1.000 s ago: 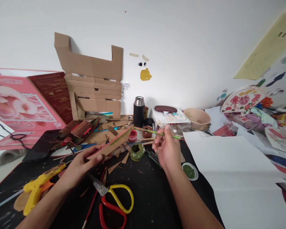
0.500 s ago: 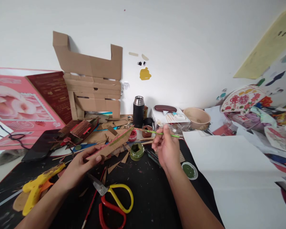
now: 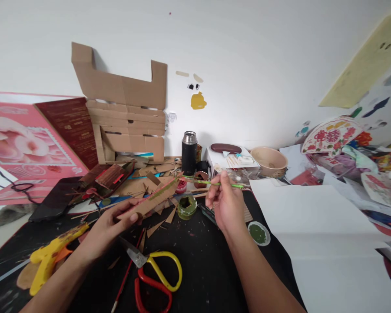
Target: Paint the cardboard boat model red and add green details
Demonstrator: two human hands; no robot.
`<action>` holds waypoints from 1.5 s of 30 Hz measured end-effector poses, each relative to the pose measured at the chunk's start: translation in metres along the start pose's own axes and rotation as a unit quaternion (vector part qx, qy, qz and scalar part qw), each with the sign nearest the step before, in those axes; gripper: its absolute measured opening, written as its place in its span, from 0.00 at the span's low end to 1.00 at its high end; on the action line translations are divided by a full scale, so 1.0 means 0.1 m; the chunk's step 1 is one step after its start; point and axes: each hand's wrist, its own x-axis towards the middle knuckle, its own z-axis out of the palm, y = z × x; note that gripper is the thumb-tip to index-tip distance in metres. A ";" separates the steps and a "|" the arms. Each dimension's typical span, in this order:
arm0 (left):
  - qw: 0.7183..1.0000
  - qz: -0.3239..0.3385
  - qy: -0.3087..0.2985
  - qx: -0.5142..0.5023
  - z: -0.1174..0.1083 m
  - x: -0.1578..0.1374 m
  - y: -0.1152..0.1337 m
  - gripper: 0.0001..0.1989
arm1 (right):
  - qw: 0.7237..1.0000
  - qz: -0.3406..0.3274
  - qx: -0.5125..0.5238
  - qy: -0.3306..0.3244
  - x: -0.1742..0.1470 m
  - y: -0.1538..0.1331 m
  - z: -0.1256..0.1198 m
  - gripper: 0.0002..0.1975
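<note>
My left hand (image 3: 115,221) is closed on a strip of cardboard (image 3: 154,202), tilted up to the right, with green paint along its upper edge and some red beyond. Between the fingers of my right hand (image 3: 228,202) is a thin green paintbrush (image 3: 211,181). Its tip points left, close to the far end of the cardboard; whether they touch I cannot tell. Below that end stands an open jar of green paint (image 3: 187,208). Its paint-smeared lid (image 3: 259,234) lies right of my right wrist. Jars of red paint (image 3: 181,186) and brown paint (image 3: 201,179) stand behind.
Scissors (image 3: 154,271) with red and yellow handles and a red brush (image 3: 127,269) lie in front. A yellow glue gun (image 3: 52,256) is at left. Cardboard scraps, a black thermos (image 3: 189,154) and a beige bowl (image 3: 269,161) stand farther back; white paper (image 3: 319,226) covers the right.
My right hand has shifted slightly left, bringing the paintbrush tip closer to the far end of the cardboard. My left hand and the cardboard have hardly moved.
</note>
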 end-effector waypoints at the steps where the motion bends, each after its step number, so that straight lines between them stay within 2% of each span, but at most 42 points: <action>1: 1.000 -0.001 -0.004 0.000 0.00 0.00 -0.01 0.35 | 1.000 -0.002 0.001 0.011 0.01 -0.01 -0.01 0.29; 8: 1.000 -0.007 -0.009 0.004 -0.04 0.01 -0.09 0.37 | 0.998 -0.018 0.010 0.060 0.08 -0.04 -0.05 0.28; 17: 1.000 -0.006 -0.002 -0.011 -0.03 0.00 -0.06 0.37 | 1.000 0.003 0.000 -0.001 -0.01 -0.02 0.00 0.29; 25: 1.000 -0.009 -0.001 -0.016 0.00 -0.01 0.01 0.39 | 0.998 -0.010 0.014 0.058 0.07 -0.05 -0.04 0.28; 35: 0.999 -0.007 0.003 -0.038 -0.04 0.01 -0.14 0.35 | 1.000 -0.005 0.009 0.011 0.00 -0.04 0.01 0.29; 45: 0.999 -0.015 -0.012 -0.051 -0.03 0.02 -0.10 0.38 | 0.998 -0.019 0.033 0.059 0.06 -0.05 -0.05 0.30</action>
